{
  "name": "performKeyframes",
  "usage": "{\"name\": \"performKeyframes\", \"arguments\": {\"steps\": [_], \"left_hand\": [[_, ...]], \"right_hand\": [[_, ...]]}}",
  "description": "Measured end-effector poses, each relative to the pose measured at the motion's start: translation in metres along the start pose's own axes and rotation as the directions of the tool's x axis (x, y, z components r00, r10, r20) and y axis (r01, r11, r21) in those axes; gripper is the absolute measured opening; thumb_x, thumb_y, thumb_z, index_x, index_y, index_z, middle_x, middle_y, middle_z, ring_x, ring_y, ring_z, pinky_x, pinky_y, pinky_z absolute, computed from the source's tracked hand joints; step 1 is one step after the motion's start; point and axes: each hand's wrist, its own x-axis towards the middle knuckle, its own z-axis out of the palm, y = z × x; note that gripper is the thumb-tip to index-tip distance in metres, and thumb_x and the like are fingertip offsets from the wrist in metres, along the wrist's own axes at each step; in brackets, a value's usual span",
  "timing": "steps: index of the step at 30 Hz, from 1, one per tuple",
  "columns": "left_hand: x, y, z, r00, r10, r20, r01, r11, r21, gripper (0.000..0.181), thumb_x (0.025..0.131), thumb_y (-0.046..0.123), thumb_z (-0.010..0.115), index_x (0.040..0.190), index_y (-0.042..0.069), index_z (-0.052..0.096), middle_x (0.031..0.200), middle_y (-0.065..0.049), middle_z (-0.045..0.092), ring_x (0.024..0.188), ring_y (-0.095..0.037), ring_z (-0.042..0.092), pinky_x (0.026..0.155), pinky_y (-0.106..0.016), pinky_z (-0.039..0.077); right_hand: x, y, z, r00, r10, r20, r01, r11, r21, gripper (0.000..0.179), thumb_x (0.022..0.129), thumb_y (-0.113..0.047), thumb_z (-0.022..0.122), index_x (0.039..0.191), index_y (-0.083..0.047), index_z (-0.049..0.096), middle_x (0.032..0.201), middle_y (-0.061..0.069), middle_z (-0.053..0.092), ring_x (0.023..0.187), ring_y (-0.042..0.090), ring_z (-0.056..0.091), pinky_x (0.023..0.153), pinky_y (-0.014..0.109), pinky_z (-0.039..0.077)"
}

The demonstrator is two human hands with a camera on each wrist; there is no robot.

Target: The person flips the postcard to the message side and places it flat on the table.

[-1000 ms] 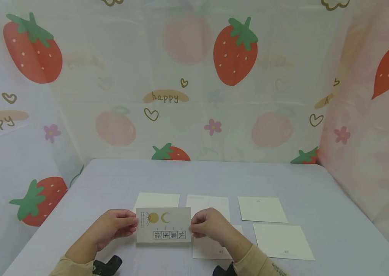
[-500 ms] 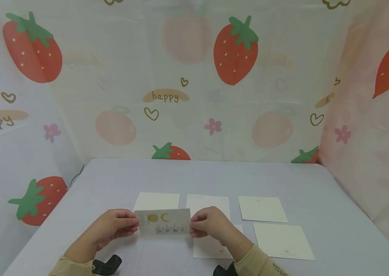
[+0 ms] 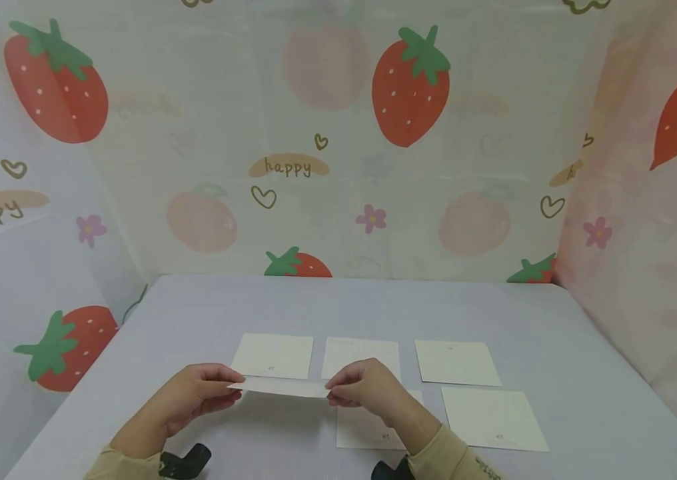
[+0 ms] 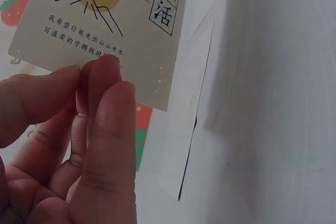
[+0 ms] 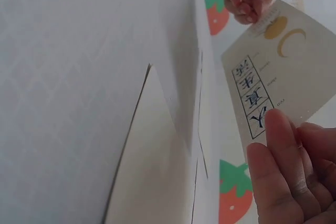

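A printed card hangs above the table, seen almost edge-on in the head view. My left hand pinches its left end between thumb and fingers; my right hand pinches the right end. Its printed face, with a yellow sun, a crescent and boxed Chinese characters, shows in the left wrist view on the card and in the right wrist view on the same card. Just behind it lies a pale card. Another pale card lies partly under my right hand and forearm.
More pale cards lie blank-looking side up: one at back middle, one at back right, one at front right. The white table meets a strawberry-print curtain behind and at both sides. Black straps sit at both wrists.
The held card has tipped from its printed face showing toward the head camera to nearly flat and edge-on, uncovering more of the card behind. Both hands keep their pinch and hardly shift.
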Motion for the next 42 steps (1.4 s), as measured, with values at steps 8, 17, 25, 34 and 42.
{"name": "performKeyframes", "arguments": {"steps": [8, 17, 25, 34, 42], "left_hand": [[0.001, -0.003, 0.0, 0.999, -0.022, -0.03, 0.022, 1.0, 0.0, 0.02, 0.085, 0.008, 0.06, 0.103, -0.001, 0.065, 0.097, -0.006, 0.064, 0.085, -0.019, 0.062, 0.077, -0.034, 0.053], [0.001, -0.007, -0.001, 0.998, -0.038, -0.048, 0.038, 0.999, -0.006, 0.025, 0.084, 0.016, 0.064, 0.103, -0.001, 0.064, 0.1, -0.006, 0.064, 0.081, -0.016, 0.061, 0.074, -0.03, 0.053], [0.002, -0.011, 0.001, 0.994, -0.061, -0.09, 0.061, 0.998, -0.001, 0.022, 0.081, 0.011, 0.066, 0.1, 0.001, 0.061, 0.094, -0.005, 0.064, 0.076, -0.017, 0.062, 0.069, -0.031, 0.053], [0.001, -0.011, 0.008, 0.976, -0.118, -0.18, 0.122, 0.992, 0.012, 0.025, 0.08, 0.006, 0.065, 0.101, 0.0, 0.054, 0.081, -0.006, 0.064, 0.072, -0.018, 0.061, 0.065, -0.032, 0.053], [0.002, -0.015, 0.011, 0.941, -0.19, -0.28, 0.214, 0.975, 0.058, 0.032, 0.079, 0.004, 0.065, 0.11, 0.002, 0.057, 0.083, -0.008, 0.063, 0.069, -0.02, 0.06, 0.062, -0.033, 0.053]], "right_hand": [[-0.001, -0.003, 0.002, 0.999, 0.007, -0.033, -0.008, 0.999, -0.043, 0.007, 0.081, -0.006, 0.067, 0.085, -0.001, 0.07, 0.078, 0.008, 0.069, 0.072, 0.016, 0.066, 0.069, 0.032, 0.055], [0.001, -0.004, 0.004, 0.999, -0.005, -0.034, 0.003, 0.998, -0.059, 0.006, 0.081, -0.005, 0.066, 0.083, -0.002, 0.07, 0.079, 0.007, 0.069, 0.073, 0.018, 0.067, 0.069, 0.032, 0.055], [0.003, -0.001, 0.006, 0.998, -0.033, -0.054, 0.03, 0.998, -0.053, 0.004, 0.077, 0.0, 0.068, 0.078, 0.0, 0.065, 0.075, 0.007, 0.065, 0.072, 0.019, 0.066, 0.068, 0.032, 0.055], [0.004, -0.001, 0.009, 0.996, -0.057, -0.068, 0.052, 0.996, -0.069, 0.011, 0.075, 0.003, 0.069, 0.079, -0.002, 0.06, 0.07, 0.006, 0.06, 0.067, 0.016, 0.063, 0.065, 0.03, 0.055], [0.005, 0.0, 0.012, 0.997, -0.042, -0.065, 0.035, 0.994, -0.101, 0.031, 0.074, 0.001, 0.07, 0.103, -0.003, 0.059, 0.076, 0.004, 0.064, 0.069, 0.016, 0.063, 0.065, 0.03, 0.054]]}}
